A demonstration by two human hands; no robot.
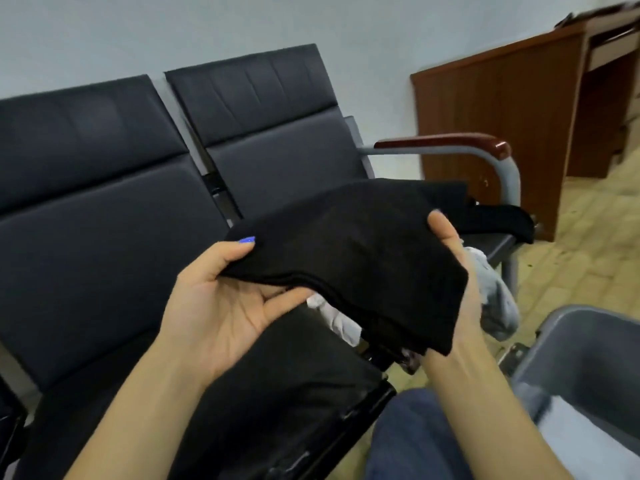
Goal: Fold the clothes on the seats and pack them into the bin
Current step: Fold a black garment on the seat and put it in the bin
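A folded black garment [349,251] hangs in the air above the front of the seats, held flat between both hands. My left hand [221,299] grips its near left edge, thumb on top and fingers underneath. My right hand [457,271] grips its right side, thumb over the far edge and palm below. Under the garment lie a white cloth [332,317] and a grey cloth [495,303] on the right seat. More black clothing [498,220] lies at the seat's far right. The grey bin [588,351] stands at lower right with a white folded piece [585,434] inside.
Two black padded seats [104,237] run along the wall, with a grey armrest topped in red-brown wood [450,142] at the right end. A brown wooden desk [502,109] stands behind. My blue-trousered knee [415,438] is at the bottom, over a tiled floor [581,244].
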